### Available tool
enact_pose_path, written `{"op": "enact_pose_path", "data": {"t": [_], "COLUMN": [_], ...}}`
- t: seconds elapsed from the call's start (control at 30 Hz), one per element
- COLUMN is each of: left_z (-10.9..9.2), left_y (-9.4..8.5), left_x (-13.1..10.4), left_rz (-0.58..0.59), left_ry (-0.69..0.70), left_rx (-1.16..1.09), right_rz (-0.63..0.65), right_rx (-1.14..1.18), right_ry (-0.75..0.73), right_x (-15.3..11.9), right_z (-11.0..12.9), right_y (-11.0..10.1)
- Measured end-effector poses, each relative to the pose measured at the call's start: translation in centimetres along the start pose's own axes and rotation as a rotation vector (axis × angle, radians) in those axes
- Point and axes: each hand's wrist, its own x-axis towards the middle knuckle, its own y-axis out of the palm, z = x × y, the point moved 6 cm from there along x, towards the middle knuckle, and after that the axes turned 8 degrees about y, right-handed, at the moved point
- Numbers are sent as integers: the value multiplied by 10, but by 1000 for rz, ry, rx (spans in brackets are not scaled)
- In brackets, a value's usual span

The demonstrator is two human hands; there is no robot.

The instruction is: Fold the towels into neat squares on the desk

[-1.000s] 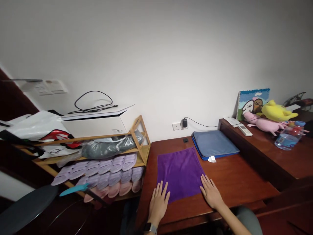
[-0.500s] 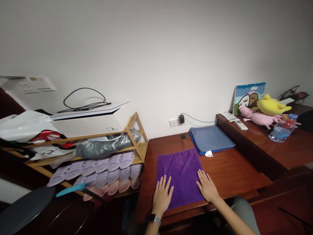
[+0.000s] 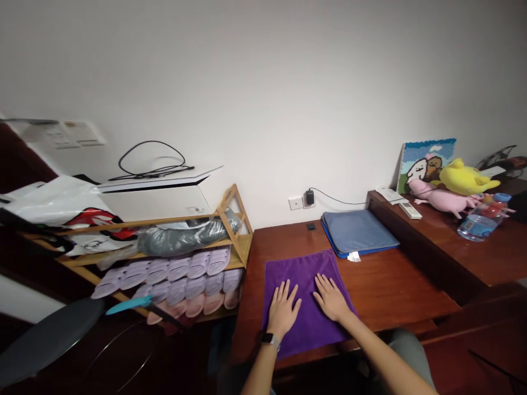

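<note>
— Different from half a second ago?
— Yes: shifted farther inward, with left hand and right hand, over the purple cloth.
— Gripping?
— No, resting palm-down and flat, clasping nothing.
— Looking how?
— Plain, nearly smooth; spread on the brown desk, near its front. Running slightly longer front to back, toward the wall.

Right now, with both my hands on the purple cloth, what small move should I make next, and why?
I'd probably slide the right hand gently outward, palm down: the purple cloth lies spread open on the desk, your left hand rests near its left edge and could steady it, while the right sits in from the right edge.
</note>
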Motion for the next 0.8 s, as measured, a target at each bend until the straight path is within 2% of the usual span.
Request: {"op": "enact_pose_path", "data": {"t": [0.1, 0.23, 0.3, 0.37, 0.47, 0.53, 0.6, 0.67, 0.73, 0.8], "left_z": [20, 65, 74, 67, 33, 5, -11, -4, 23, 58], "left_y": [9, 11, 9, 4, -1, 3, 13, 23, 28, 28], "left_x": [-4, -45, -57, -53, -20, 10, 32, 39, 33, 17], "left_rz": [56, 46, 38, 15, -33, -21, 24, 55, 57, 47], "left_ry": [-42, -116, -90, -42, 32, 89, 114, 59, -54, -166], "left_rx": [1, 40, 52, 56, 36, 1, -29, -28, 2, 44], "right_rz": [31, -52, -73, -104, -136, -91, -11, 27, -1, -42], "right_rx": [-27, -36, -41, -38, -5, 13, 9, -5, -16, -25], "right_ry": [41, 124, 145, 141, 53, -30, -61, -7, 114, 222], "right_x": [-1, -27, -32, -26, 1, 20, 34, 42, 44, 40], "right_z": [-16, -66, -75, -65, -17, 16, 31, 16, -24, -69], "right_y": [16, 28, 25, 16, 4, 5, 14, 22, 26, 26]}}
